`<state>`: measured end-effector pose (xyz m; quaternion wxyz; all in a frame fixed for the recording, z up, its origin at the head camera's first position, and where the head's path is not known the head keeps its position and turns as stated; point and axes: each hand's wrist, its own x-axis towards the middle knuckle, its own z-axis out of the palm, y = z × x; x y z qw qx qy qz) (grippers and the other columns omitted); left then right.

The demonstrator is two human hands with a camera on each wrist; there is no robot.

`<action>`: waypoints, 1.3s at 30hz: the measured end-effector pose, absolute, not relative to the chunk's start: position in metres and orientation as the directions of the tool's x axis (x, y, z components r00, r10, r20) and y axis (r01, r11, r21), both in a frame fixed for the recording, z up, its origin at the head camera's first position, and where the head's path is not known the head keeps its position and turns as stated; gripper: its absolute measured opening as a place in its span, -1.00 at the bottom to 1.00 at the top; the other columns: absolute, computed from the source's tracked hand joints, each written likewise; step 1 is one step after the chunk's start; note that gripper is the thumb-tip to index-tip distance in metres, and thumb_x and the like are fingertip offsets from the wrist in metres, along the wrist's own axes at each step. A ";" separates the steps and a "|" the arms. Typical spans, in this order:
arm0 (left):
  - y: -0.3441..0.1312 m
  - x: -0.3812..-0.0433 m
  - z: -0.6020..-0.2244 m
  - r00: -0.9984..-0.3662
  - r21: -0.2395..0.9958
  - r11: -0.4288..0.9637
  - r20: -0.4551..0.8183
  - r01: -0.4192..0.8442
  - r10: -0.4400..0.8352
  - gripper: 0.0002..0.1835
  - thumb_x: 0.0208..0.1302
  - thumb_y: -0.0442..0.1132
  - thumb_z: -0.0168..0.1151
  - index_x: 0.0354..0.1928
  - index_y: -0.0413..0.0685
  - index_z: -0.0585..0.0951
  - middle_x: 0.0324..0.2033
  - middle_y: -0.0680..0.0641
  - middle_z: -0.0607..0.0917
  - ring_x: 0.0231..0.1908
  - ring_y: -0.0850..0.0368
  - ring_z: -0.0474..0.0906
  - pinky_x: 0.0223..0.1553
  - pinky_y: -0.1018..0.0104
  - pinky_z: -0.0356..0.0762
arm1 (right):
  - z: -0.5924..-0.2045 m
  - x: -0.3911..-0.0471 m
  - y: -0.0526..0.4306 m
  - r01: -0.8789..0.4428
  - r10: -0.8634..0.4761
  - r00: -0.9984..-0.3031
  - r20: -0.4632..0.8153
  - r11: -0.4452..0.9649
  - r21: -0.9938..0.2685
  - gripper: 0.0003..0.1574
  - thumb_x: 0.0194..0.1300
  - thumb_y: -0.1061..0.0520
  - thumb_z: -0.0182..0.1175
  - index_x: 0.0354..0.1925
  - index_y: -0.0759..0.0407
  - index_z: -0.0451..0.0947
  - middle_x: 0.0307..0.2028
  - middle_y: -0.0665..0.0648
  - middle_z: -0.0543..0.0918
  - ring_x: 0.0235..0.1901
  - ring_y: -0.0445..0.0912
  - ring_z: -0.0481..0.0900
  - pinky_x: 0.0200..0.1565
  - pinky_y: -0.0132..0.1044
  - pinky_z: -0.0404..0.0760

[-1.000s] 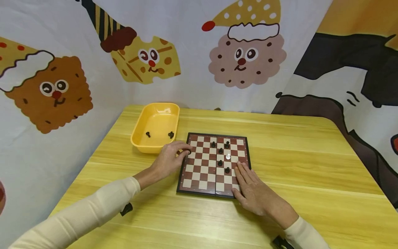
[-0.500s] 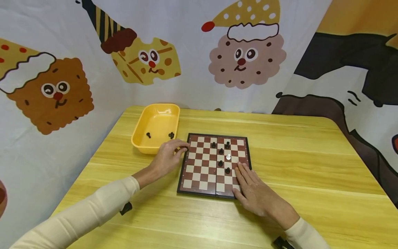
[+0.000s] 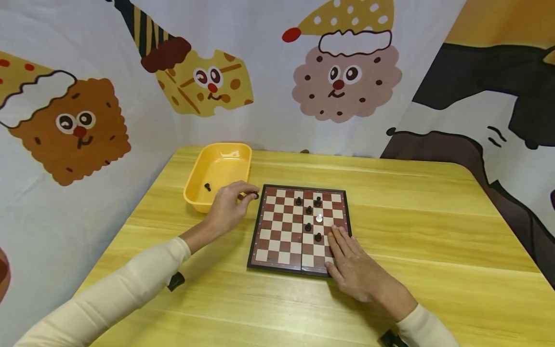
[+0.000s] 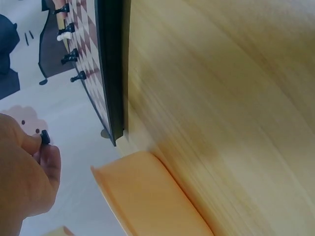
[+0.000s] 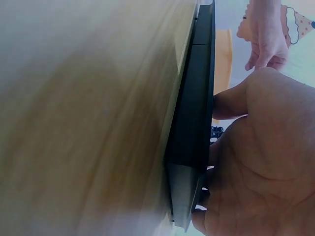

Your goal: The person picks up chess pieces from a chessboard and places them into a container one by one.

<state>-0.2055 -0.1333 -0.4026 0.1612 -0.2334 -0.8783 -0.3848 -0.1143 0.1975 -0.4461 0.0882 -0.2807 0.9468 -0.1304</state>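
Observation:
My left hand point(image 3: 227, 205) pinches a small black chess piece point(image 4: 45, 137) between thumb and fingertips. It is off the left edge of the chessboard point(image 3: 277, 236), near the board's far left corner, and the hand overlaps the right side of the yellow tray point(image 3: 198, 206) in the head view. My right hand point(image 3: 355, 265) rests on the near right part of the board with its fingers straight. Several black pieces, among them one black piece point(image 3: 308, 227), stand on the board's right and middle squares around a white pawn point(image 3: 319, 218).
One black piece point(image 3: 207, 187) lies in the tray at the back left. The wooden table point(image 3: 416, 217) extends to the right of the board. Behind it hangs a cloth point(image 3: 269, 96) printed with cartoon biscuits.
My left hand has carried the black chess piece from the board's left edge back and left toward the tray, now covering the tray's other pieces. My right hand has stayed put.

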 end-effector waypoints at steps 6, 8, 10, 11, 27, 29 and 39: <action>-0.136 -0.205 -0.402 -0.853 0.620 0.594 0.447 0.512 0.270 -0.80 0.34 -0.53 0.29 -0.04 -0.30 0.72 -0.14 -0.16 0.75 -0.16 0.04 0.69 -0.16 0.25 0.68 | -0.447 -0.114 0.197 -0.510 -0.552 -0.828 -0.099 0.814 -0.280 -0.18 0.65 -0.06 -0.22 0.51 0.54 -0.04 0.54 0.48 -0.13 0.52 0.33 -0.17 0.45 0.21 -0.08; -0.137 -0.205 -0.403 -0.853 0.624 0.589 0.447 0.513 0.270 -0.80 0.34 -0.54 0.29 -0.04 -0.31 0.72 -0.14 -0.17 0.75 -0.16 0.04 0.69 -0.17 0.24 0.68 | -0.447 -0.114 0.197 -0.508 -0.551 -0.828 -0.100 0.814 -0.281 -0.19 0.65 -0.06 -0.22 0.51 0.54 -0.04 0.54 0.49 -0.13 0.51 0.34 -0.16 0.45 0.21 -0.08; -0.138 -0.205 -0.404 -0.855 0.624 0.591 0.445 0.510 0.268 -0.80 0.34 -0.54 0.28 -0.04 -0.31 0.72 -0.15 -0.17 0.75 -0.16 0.04 0.70 -0.17 0.24 0.68 | -0.448 -0.114 0.197 -0.510 -0.554 -0.827 -0.097 0.811 -0.286 -0.18 0.65 -0.07 -0.21 0.51 0.54 -0.04 0.53 0.49 -0.12 0.51 0.34 -0.15 0.44 0.21 -0.07; -0.139 -0.205 -0.405 -0.856 0.624 0.594 0.443 0.508 0.266 -0.80 0.34 -0.54 0.28 -0.04 -0.32 0.72 -0.15 -0.17 0.75 -0.16 0.03 0.70 -0.17 0.23 0.69 | -0.447 -0.114 0.197 -0.512 -0.557 -0.825 -0.095 0.808 -0.291 -0.17 0.64 -0.07 -0.19 0.51 0.54 -0.04 0.53 0.49 -0.12 0.51 0.34 -0.14 0.44 0.21 -0.07; -0.149 -0.211 -0.411 -0.884 0.635 0.628 0.415 0.450 0.214 -0.81 0.38 -0.50 0.27 -0.01 -0.32 0.71 -0.13 -0.18 0.75 -0.15 0.01 0.69 -0.17 0.17 0.69 | -0.450 -0.113 0.200 -0.532 -0.564 -0.824 -0.059 0.805 -0.261 -0.12 0.62 -0.11 -0.11 0.50 0.55 -0.01 0.52 0.51 -0.05 0.50 0.35 -0.08 0.43 0.21 -0.01; -0.150 -0.212 -0.412 -0.885 0.635 0.628 0.415 0.449 0.214 -0.81 0.37 -0.50 0.27 -0.02 -0.33 0.71 -0.13 -0.19 0.75 -0.15 -0.01 0.69 -0.17 0.16 0.69 | -0.450 -0.112 0.200 -0.533 -0.564 -0.823 -0.059 0.805 -0.262 -0.13 0.62 -0.10 -0.11 0.50 0.55 -0.01 0.52 0.51 -0.05 0.50 0.35 -0.08 0.43 0.20 -0.01; -0.157 -0.212 -0.413 -0.891 0.626 0.661 0.428 0.414 0.153 -0.82 0.38 -0.47 0.28 -0.02 -0.32 0.72 -0.16 -0.20 0.75 -0.15 -0.05 0.69 -0.18 0.07 0.69 | -0.450 -0.114 0.199 -0.518 -0.554 -0.830 -0.063 0.809 -0.278 -0.12 0.63 -0.10 -0.13 0.51 0.54 -0.04 0.53 0.49 -0.09 0.51 0.33 -0.11 0.44 0.19 -0.04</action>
